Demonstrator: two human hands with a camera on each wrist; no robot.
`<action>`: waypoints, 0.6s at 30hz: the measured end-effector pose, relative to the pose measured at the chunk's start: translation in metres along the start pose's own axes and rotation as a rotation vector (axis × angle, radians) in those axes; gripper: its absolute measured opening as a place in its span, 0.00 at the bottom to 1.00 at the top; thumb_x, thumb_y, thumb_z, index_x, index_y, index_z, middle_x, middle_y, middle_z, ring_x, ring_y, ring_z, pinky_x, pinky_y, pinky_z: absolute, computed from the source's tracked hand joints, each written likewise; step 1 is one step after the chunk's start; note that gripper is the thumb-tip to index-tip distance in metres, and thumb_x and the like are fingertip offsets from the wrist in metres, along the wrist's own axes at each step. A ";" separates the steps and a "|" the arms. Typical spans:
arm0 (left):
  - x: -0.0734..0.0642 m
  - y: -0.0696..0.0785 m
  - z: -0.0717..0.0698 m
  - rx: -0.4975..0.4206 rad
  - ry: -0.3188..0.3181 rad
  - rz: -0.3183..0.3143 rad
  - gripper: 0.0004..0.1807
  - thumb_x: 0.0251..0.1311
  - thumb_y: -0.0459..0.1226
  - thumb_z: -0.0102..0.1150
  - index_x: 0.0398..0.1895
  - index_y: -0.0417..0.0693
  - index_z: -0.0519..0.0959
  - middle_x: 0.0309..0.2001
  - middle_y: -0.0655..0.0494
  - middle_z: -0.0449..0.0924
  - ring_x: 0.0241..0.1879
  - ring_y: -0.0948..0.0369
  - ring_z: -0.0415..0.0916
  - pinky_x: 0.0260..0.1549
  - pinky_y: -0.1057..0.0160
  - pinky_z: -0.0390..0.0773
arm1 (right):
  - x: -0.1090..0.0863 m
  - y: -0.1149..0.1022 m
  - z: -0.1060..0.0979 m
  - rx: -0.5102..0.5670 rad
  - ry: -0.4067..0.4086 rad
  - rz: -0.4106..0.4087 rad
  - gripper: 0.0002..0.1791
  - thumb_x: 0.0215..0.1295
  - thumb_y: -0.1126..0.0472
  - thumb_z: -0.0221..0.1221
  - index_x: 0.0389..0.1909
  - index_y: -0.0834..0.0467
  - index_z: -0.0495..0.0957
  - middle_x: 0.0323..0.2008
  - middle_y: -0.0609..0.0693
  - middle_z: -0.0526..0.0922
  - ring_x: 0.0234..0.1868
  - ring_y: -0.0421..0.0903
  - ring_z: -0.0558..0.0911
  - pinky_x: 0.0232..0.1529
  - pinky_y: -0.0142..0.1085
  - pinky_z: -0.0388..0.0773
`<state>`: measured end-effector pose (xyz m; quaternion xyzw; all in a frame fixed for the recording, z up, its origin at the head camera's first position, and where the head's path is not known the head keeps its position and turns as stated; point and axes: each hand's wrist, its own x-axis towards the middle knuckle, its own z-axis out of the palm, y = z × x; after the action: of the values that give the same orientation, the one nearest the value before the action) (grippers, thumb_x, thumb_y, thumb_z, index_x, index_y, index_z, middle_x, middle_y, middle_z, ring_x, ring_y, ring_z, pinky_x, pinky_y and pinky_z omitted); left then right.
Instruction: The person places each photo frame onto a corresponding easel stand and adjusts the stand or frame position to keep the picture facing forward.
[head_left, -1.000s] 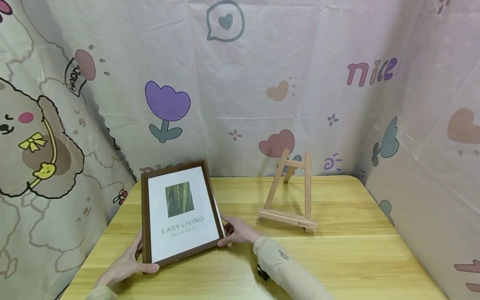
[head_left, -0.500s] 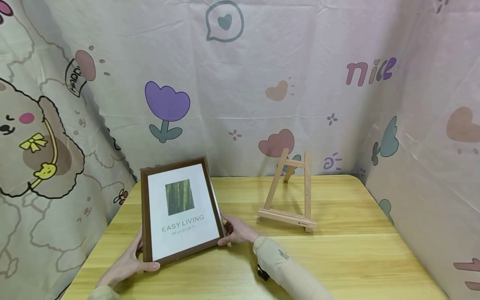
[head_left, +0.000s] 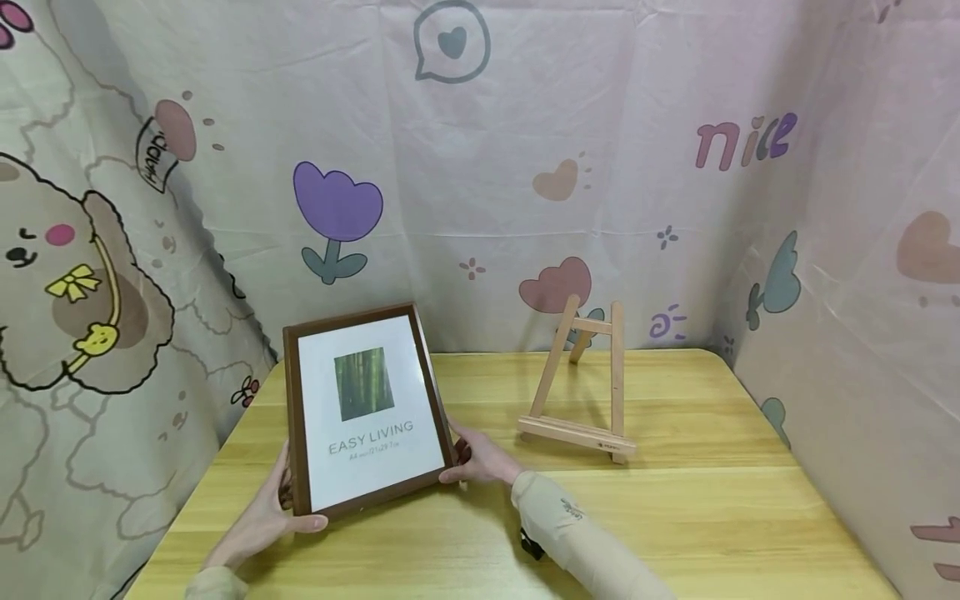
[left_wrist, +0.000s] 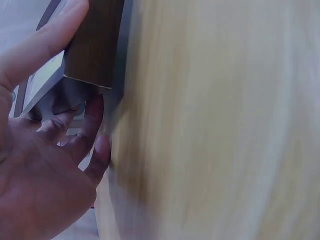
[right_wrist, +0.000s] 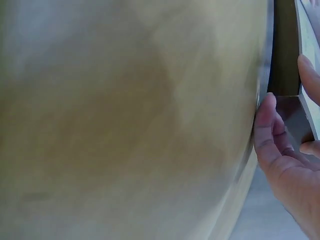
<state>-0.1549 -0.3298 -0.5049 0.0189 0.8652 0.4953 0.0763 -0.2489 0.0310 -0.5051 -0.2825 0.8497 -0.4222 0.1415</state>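
Observation:
A brown-rimmed picture frame (head_left: 367, 408), with a white "EASY LIVING" insert and a small green forest picture, leans back with its front toward me on the left of the head view. My left hand (head_left: 262, 517) grips its lower left corner, thumb on the front and fingers behind the side. At the lower right corner, my right hand (head_left: 480, 457) holds it the same way. The left wrist view has the brown corner of the frame (left_wrist: 95, 50) between thumb and curled fingers (left_wrist: 92, 122). In the right wrist view, fingers (right_wrist: 266, 120) curl at the frame's side.
A small wooden easel (head_left: 576, 435) stands on the table (head_left: 720, 517), right of the frame. A patterned cloth (head_left: 465, 167) hangs behind the table and along both sides. A dark strap piece (head_left: 531, 543) shows beneath the right sleeve (head_left: 577, 533).
The picture frame has risen a little in the head view and shifted slightly right, both hands moving with it. Their hold looks the same. The easel stays where it was.

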 end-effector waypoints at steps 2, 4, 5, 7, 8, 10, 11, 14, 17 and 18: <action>0.000 0.003 0.001 -0.002 0.004 -0.010 0.82 0.43 0.35 0.80 0.76 0.55 0.13 0.77 0.22 0.31 0.74 0.24 0.37 0.68 0.24 0.46 | -0.001 0.001 -0.002 -0.001 0.011 -0.002 0.59 0.56 0.57 0.74 0.81 0.55 0.46 0.38 0.53 0.82 0.35 0.37 0.77 0.37 0.28 0.79; 0.001 0.005 0.003 -0.016 0.008 0.004 0.82 0.43 0.34 0.80 0.77 0.53 0.14 0.76 0.20 0.34 0.74 0.24 0.39 0.69 0.28 0.50 | -0.002 0.002 -0.003 0.009 0.020 0.000 0.58 0.56 0.57 0.74 0.81 0.55 0.46 0.38 0.53 0.81 0.34 0.37 0.77 0.37 0.28 0.78; 0.002 0.006 0.003 -0.018 0.008 0.007 0.82 0.43 0.34 0.80 0.77 0.53 0.14 0.76 0.19 0.33 0.73 0.23 0.39 0.69 0.28 0.52 | -0.002 0.002 -0.003 0.015 0.024 0.001 0.58 0.56 0.58 0.74 0.81 0.54 0.46 0.39 0.52 0.81 0.34 0.37 0.77 0.37 0.28 0.78; 0.003 0.009 0.004 -0.022 0.005 0.005 0.81 0.44 0.34 0.79 0.77 0.54 0.13 0.75 0.18 0.31 0.73 0.22 0.38 0.68 0.28 0.53 | -0.003 0.003 -0.005 0.020 0.034 0.000 0.59 0.56 0.58 0.73 0.81 0.54 0.45 0.40 0.52 0.81 0.33 0.37 0.77 0.37 0.27 0.78; 0.004 0.010 0.004 -0.023 0.006 -0.002 0.81 0.44 0.34 0.79 0.77 0.55 0.13 0.76 0.18 0.30 0.73 0.22 0.37 0.68 0.28 0.53 | -0.004 0.004 -0.005 0.015 0.040 -0.002 0.59 0.57 0.58 0.73 0.81 0.55 0.45 0.40 0.53 0.81 0.33 0.38 0.78 0.37 0.28 0.79; 0.005 0.013 0.005 -0.012 0.004 -0.013 0.81 0.45 0.35 0.79 0.77 0.55 0.14 0.75 0.18 0.27 0.73 0.22 0.35 0.68 0.26 0.52 | -0.005 0.004 -0.006 0.003 0.052 0.002 0.59 0.57 0.57 0.73 0.81 0.54 0.44 0.43 0.55 0.81 0.34 0.42 0.80 0.39 0.31 0.81; 0.005 0.014 0.006 -0.010 -0.001 -0.020 0.81 0.45 0.35 0.79 0.77 0.54 0.13 0.75 0.18 0.25 0.73 0.22 0.34 0.68 0.26 0.51 | -0.006 0.005 -0.007 -0.018 0.060 0.000 0.59 0.57 0.56 0.73 0.81 0.55 0.44 0.48 0.58 0.81 0.39 0.45 0.82 0.44 0.34 0.83; 0.008 0.017 0.007 -0.002 -0.008 -0.034 0.79 0.47 0.36 0.78 0.77 0.49 0.14 0.75 0.19 0.24 0.73 0.22 0.33 0.68 0.27 0.52 | -0.008 0.005 -0.009 -0.043 0.082 -0.003 0.59 0.56 0.54 0.73 0.81 0.55 0.45 0.63 0.63 0.76 0.50 0.55 0.83 0.58 0.47 0.82; 0.010 0.020 0.010 0.004 -0.009 -0.049 0.78 0.48 0.36 0.78 0.77 0.44 0.15 0.75 0.18 0.26 0.73 0.22 0.35 0.68 0.29 0.55 | -0.011 0.005 -0.012 -0.046 0.101 -0.016 0.59 0.56 0.53 0.73 0.81 0.54 0.45 0.76 0.62 0.61 0.68 0.62 0.74 0.71 0.56 0.70; 0.011 0.021 0.011 0.007 -0.006 -0.051 0.78 0.48 0.36 0.78 0.77 0.42 0.16 0.75 0.18 0.27 0.73 0.22 0.35 0.69 0.29 0.56 | -0.012 0.006 -0.013 -0.033 0.104 -0.017 0.59 0.57 0.53 0.72 0.81 0.54 0.44 0.76 0.62 0.61 0.67 0.62 0.74 0.71 0.57 0.69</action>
<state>-0.1650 -0.3088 -0.4931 -0.0017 0.8670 0.4899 0.0913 -0.2480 0.0490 -0.5016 -0.2699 0.8602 -0.4235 0.0890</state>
